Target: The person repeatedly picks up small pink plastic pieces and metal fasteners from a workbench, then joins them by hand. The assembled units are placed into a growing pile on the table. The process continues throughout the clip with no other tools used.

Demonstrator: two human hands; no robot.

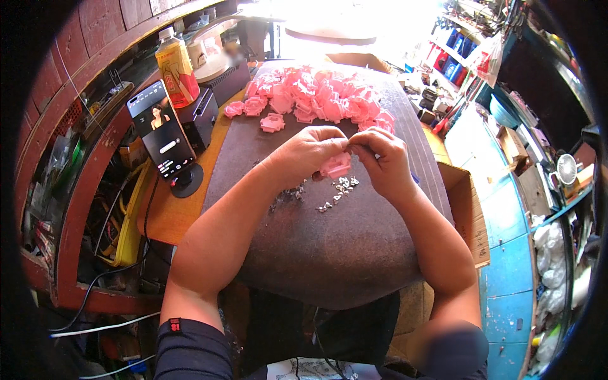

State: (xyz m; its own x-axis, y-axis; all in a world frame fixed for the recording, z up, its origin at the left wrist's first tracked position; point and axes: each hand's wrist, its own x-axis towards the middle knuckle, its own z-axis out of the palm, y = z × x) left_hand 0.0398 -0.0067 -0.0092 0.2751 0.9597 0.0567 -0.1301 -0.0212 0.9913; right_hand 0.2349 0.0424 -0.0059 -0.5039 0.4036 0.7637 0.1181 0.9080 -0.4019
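Note:
Over the dark mat (329, 247), my left hand (310, 151) grips a pink plastic part (337, 166), which hangs below the fingers. My right hand (380, 158) meets it at the part's upper edge, thumb and fingertips pinched together. Whatever sits between the right fingertips is too small to make out. Small shiny metal pieces (342, 185) lie scattered on the mat just below the hands. A second, darker cluster of small pieces (291, 193) is partly hidden by my left forearm. Beyond the hands spreads a large heap of similar pink parts (316, 92).
A phone (162, 130) with a lit screen stands on a round holder at the left, before a bottle (177, 66) and a black box (201, 117). An open cardboard box (465, 209) is right of the mat. Crowded shelves line both sides.

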